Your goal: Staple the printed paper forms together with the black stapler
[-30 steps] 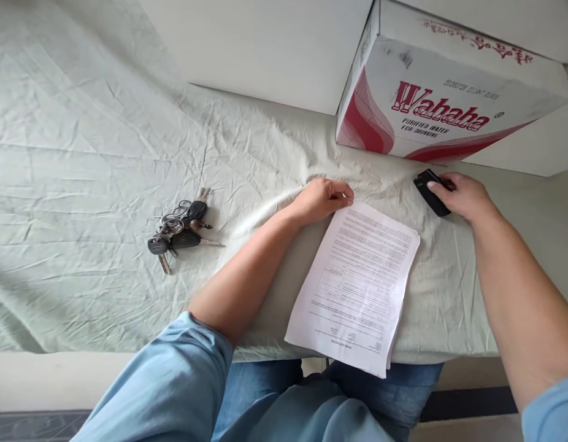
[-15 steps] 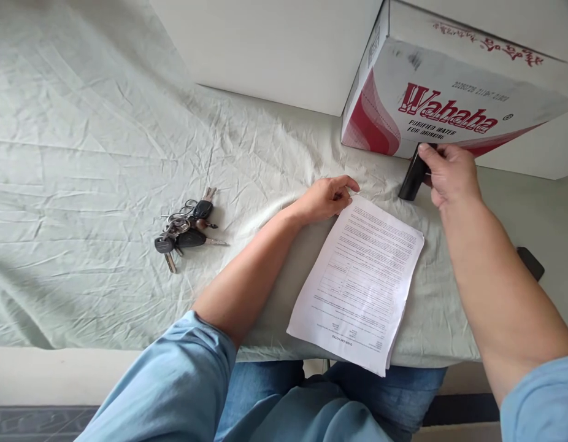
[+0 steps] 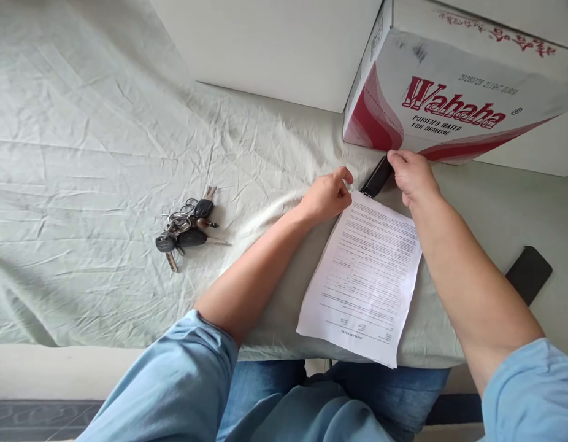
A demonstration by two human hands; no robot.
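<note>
A stack of printed sheets (image 3: 364, 276) lies before me, its near edge reaching past the table's front. My left hand (image 3: 327, 193) is closed, thumb and fingers pinching the stack at its far left corner. My right hand (image 3: 413, 177) grips the rear end of a black stapler (image 3: 376, 177). The stapler points down and to the left, its front end at the top edge of the sheets, close to my left fingers. Whether the paper sits between its jaws is too small to tell.
A bunch of keys (image 3: 187, 227) lies on the wrinkled pale green cloth (image 3: 91, 184) to the left. The Wahaha water carton (image 3: 449, 104) stands at the back right, beside a white surface (image 3: 275, 49). A flat black object (image 3: 530, 273), perhaps a phone, is partly behind my right forearm.
My right hand has moved left with the stapler, bringing it to the top of the sheets and tilting it lower. The sheets have turned slightly. More of the flat black object shows.
</note>
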